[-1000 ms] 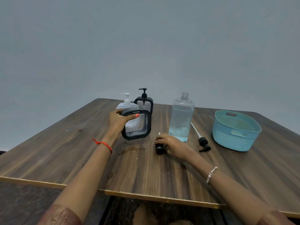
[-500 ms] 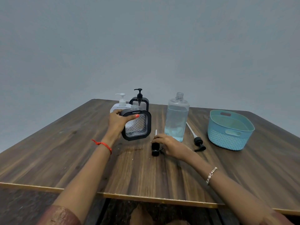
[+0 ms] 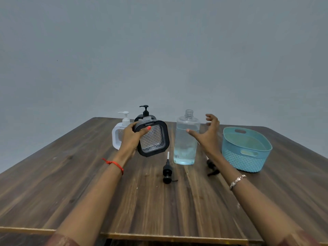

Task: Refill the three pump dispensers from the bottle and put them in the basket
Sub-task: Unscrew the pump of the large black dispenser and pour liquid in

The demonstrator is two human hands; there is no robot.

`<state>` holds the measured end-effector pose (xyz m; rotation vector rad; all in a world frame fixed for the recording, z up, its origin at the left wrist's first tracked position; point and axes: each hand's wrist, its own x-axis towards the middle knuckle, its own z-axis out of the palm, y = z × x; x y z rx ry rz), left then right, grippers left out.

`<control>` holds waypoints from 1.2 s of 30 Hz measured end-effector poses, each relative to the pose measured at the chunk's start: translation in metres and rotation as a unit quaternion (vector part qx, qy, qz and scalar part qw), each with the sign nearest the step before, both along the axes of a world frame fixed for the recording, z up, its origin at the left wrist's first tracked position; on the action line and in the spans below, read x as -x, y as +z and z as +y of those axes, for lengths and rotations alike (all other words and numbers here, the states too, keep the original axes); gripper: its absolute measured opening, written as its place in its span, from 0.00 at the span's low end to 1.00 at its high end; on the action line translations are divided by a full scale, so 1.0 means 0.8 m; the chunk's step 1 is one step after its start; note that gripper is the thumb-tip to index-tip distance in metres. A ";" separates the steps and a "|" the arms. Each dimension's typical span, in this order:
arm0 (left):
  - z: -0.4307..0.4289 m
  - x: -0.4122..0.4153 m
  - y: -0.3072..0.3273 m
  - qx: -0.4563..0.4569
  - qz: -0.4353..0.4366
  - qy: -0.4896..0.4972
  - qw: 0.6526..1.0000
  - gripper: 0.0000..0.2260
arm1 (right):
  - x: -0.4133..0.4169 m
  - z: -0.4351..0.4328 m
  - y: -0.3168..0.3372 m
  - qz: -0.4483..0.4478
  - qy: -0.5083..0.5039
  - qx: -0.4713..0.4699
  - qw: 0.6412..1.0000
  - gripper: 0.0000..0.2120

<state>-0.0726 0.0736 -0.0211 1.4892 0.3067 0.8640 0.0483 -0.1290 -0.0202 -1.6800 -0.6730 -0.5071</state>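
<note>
The left hand [image 3: 132, 137] has fingers curled round the tilted dispenser [image 3: 153, 141]; the right hand [image 3: 209, 135] has fingers spread beside the bottle [image 3: 185, 144], possibly touching.

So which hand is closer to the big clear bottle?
The right. The right hand is open just beside the bottle on its right, thumb across its front. The left hand is farther off to the bottle's left, holding the black-framed dispenser.
</note>
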 end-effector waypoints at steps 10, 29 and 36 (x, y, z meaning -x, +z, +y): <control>-0.004 -0.035 0.007 0.010 -0.029 -0.001 1.000 0.14 | -0.043 0.009 -0.006 0.202 0.239 0.013 0.950 0.23; -0.022 -0.041 0.010 -0.091 -0.012 0.101 0.991 0.27 | -0.026 0.026 0.005 0.040 0.020 0.078 0.996 0.30; -0.046 -0.038 0.015 -0.145 -0.011 0.150 0.978 0.27 | -0.014 0.006 0.041 -0.086 -0.021 0.193 0.977 0.34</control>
